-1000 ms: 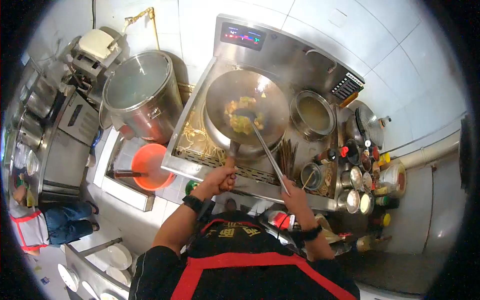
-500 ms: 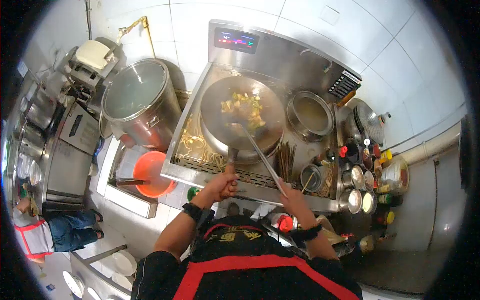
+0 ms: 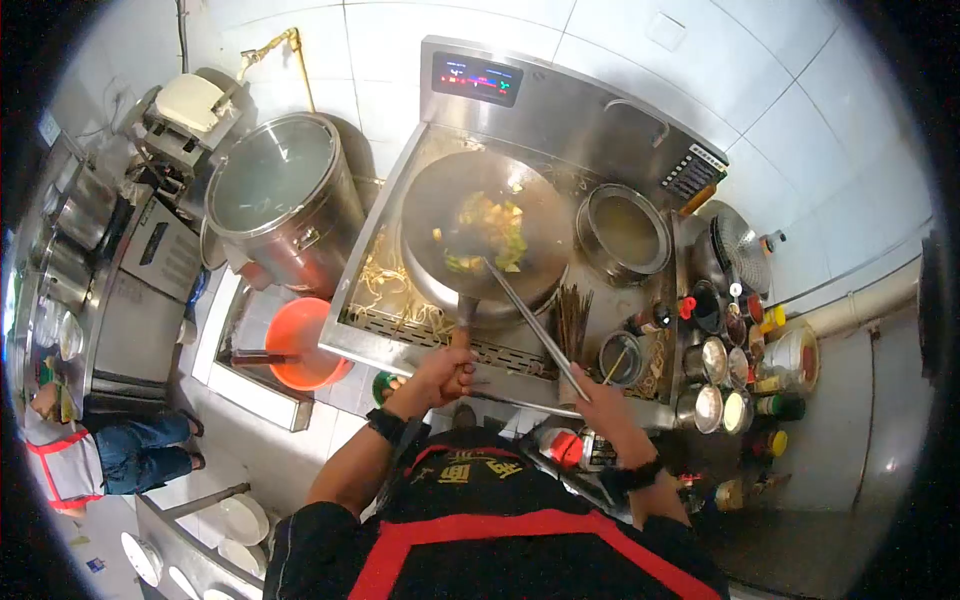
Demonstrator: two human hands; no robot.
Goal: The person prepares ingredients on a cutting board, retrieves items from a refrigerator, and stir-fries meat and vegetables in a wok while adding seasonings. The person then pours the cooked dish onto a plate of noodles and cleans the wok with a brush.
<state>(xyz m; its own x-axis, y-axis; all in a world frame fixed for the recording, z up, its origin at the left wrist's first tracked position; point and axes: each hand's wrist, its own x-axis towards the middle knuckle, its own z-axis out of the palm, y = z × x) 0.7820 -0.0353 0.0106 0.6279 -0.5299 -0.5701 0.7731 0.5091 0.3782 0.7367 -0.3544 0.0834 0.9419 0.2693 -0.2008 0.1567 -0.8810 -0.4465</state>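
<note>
My left hand (image 3: 440,377) is closed around the handle (image 3: 466,318) of a large wok (image 3: 548,215), which sits on the stove. Chopped yellow and green food (image 3: 490,228) lies in the bottom of the wok. My right hand (image 3: 607,410) grips a long-handled metal ladle (image 3: 530,318). It slants down into the wok, and its far end touches the near side of the food, where its shape is hard to make out.
Right of the wok stand a pot of liquid (image 3: 668,240), a bamboo brush (image 3: 572,325) and several seasoning containers (image 3: 710,405). To the left are a tall steel pot (image 3: 335,215) and an orange bucket (image 3: 330,345). Another person (image 3: 140,450) stands far left.
The food has shifted and tumbled within the wok, with more green pieces showing near the ladle. My right hand has moved slightly right and down with the ladle. My left hand keeps its grip.
</note>
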